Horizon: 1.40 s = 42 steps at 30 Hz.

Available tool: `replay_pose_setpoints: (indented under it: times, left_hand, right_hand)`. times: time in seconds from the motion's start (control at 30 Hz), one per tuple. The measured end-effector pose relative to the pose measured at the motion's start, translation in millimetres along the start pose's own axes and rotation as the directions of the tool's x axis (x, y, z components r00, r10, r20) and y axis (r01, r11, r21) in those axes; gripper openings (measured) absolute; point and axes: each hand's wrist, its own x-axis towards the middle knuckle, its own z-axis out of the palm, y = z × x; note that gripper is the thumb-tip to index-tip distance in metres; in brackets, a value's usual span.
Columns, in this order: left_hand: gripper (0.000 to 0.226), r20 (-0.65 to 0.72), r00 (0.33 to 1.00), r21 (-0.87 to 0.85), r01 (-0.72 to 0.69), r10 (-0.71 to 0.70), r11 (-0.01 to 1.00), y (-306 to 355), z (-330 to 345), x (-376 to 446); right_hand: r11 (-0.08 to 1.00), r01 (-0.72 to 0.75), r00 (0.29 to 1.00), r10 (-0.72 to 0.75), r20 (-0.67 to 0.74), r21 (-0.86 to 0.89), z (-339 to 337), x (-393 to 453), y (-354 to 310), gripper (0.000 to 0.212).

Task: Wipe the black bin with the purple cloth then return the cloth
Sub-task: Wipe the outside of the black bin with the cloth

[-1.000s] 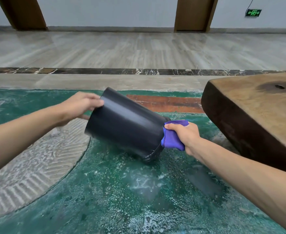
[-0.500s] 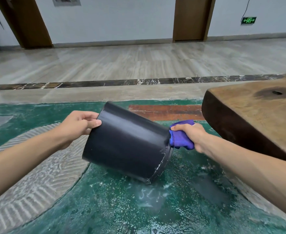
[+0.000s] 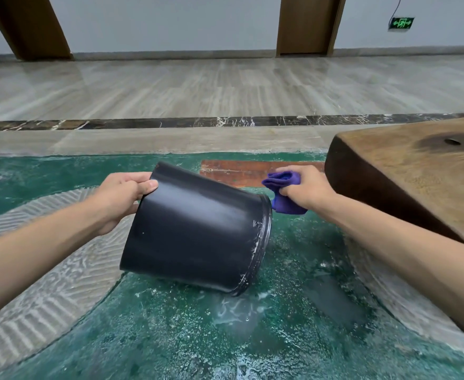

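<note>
The black bin [image 3: 198, 229] is tipped on its side above the green floor, its rimmed mouth pointing right and down, its base up at the left. My left hand [image 3: 121, 196] grips the base edge. My right hand [image 3: 304, 187] holds the bunched purple cloth [image 3: 282, 193] just right of the bin's rim, the cloth close to the rim's upper part; whether it touches is unclear. White scuffs mark the rim. The bin's inside is hidden.
A thick wooden slab table [image 3: 417, 171] stands at the right, close behind my right hand. The green patterned floor [image 3: 225, 338] lies below, with a grey ridged band [image 3: 47, 270] at the left. Marble floor and brown door frames [image 3: 304, 23] lie beyond.
My right hand with the cloth has moved up and slightly away from the bin's rim. The bin has tipped so its base sits higher; my left hand keeps its grip.
</note>
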Motion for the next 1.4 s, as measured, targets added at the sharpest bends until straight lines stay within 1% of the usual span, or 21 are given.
replay_pose_setpoints:
  times: [0.03,0.1,0.17,0.2,0.23,0.33,0.4,0.5,0.6,0.77,0.9,1.03,1.07,1.13,1.17,1.23,1.27,1.3,1.33,1.37,1.4]
  left_hand:
    - [0.023,-0.007,1.000,-0.006,-0.001,0.001,1.000,-1.4,0.8,0.8]
    - [0.025,-0.035,0.999,-0.047,-0.004,0.003,0.999,-3.7,3.6,2.4]
    - [0.028,-0.062,0.998,-0.127,0.007,-0.015,0.992,-4.2,7.5,2.8]
    - [0.029,-0.068,0.997,-0.160,0.019,-0.030,0.987,-5.0,8.3,3.1]
    - [0.030,-0.074,0.996,-0.184,0.030,-0.044,0.982,-5.6,8.4,3.4]
    - [0.030,-0.082,0.994,-0.236,0.055,-0.076,0.970,-5.6,8.9,5.4]
    - [0.031,-0.071,0.994,-0.258,0.066,-0.087,0.964,-3.7,9.9,7.5]
    - [0.033,-0.038,0.996,-0.250,0.073,-0.085,0.965,-0.8,11.4,9.6]
    - [0.031,-0.041,0.998,-0.222,0.037,-0.047,0.974,1.6,15.1,11.5]
    - [0.028,-0.029,0.999,-0.133,-0.041,0.038,0.990,4.1,23.3,15.3]
    - [0.026,-0.061,0.998,-0.132,-0.040,0.032,0.990,8.7,29.5,21.2]
    - [0.038,-0.141,0.989,-0.215,0.017,-0.049,0.976,13.1,29.1,30.1]
    - [0.036,-0.147,0.987,-0.240,0.033,-0.069,0.970,13.3,27.6,32.3]
    - [0.021,-0.143,0.985,-0.259,0.060,-0.100,0.964,13.2,24.8,36.1]
    - [0.021,-0.152,0.982,-0.260,0.070,-0.112,0.963,12.3,23.3,37.5]
    - [0.039,-0.190,0.972,-0.267,0.083,-0.137,0.960,10.4,20.0,38.8]
    - [0.044,-0.196,0.971,-0.265,0.083,-0.138,0.961,10.3,18.8,38.0]
    - [0.046,-0.193,0.971,-0.260,0.084,-0.137,0.962,10.5,17.7,36.8]
    - [0.045,-0.191,0.971,-0.259,0.090,-0.143,0.962,11.4,16.9,34.7]
    - [0.045,-0.195,0.969,-0.258,0.098,-0.151,0.961,12.1,16.6,32.3]
    - [0.045,-0.201,0.967,-0.252,0.104,-0.157,0.962,11.9,15.2,31.3]
  right_hand:
    - [0.996,0.049,0.998,-0.047,0.031,-0.073,6.4,-0.9,-4.3,0.048]
    - [0.974,0.154,0.981,-0.129,0.147,-0.169,22.9,-5.1,-11.0,0.051]
    - [0.939,0.238,0.952,-0.173,0.254,-0.250,40.7,-11.7,-13.5,0.057]
    - [0.916,0.270,0.943,-0.190,0.272,-0.296,49.2,-15.2,-13.3,0.060]
    - [0.890,0.307,0.938,-0.224,0.265,-0.337,56.6,-18.7,-12.2,0.060]
    - [0.801,0.396,0.918,-0.359,0.168,-0.449,69.6,-30.7,-6.5,0.048]
    - [0.774,0.404,0.911,-0.388,0.140,-0.488,74.1,-39.6,1.3,0.055]
    - [0.792,0.376,0.921,-0.374,0.105,-0.481,81.9,-53.5,14.3,0.071]
    - [0.810,0.353,0.929,-0.365,0.069,-0.468,86.9,-64.4,25.7,0.079]
    - [0.860,0.389,0.909,-0.416,-0.012,-0.329,91.4,-83.0,43.3,0.077]
    - [0.853,0.443,0.883,-0.469,-0.033,-0.275,93.7,-91.7,54.5,0.077]
    - [0.772,0.558,0.828,-0.546,0.132,-0.306,107.8,-110.7,71.8,0.081]
    - [0.753,0.574,0.817,-0.549,0.174,-0.321,112.4,-116.4,75.4,0.081]
    - [0.703,0.618,0.785,-0.577,0.225,-0.353,120.5,-124.4,81.4,0.081]
    - [0.665,0.646,0.762,-0.595,0.256,-0.375,124.4,-127.0,83.5,0.081]
    - [0.617,0.687,0.726,-0.574,0.377,-0.384,132.5,-133.3,87.0,0.078]
    - [0.618,0.697,0.712,-0.539,0.450,-0.363,136.8,-137.3,90.9,0.075]
    - [0.650,0.687,0.701,-0.476,0.531,-0.324,140.4,-141.5,96.7,0.072]
    - [0.717,0.642,0.694,-0.392,0.604,-0.271,141.4,-146.6,101.9,0.071]
    - [0.793,0.574,0.692,-0.335,0.639,-0.206,139.7,-150.9,104.9,0.070]
    - [0.852,0.509,0.711,-0.334,0.619,-0.125,135.3,-153.0,103.6,0.067]
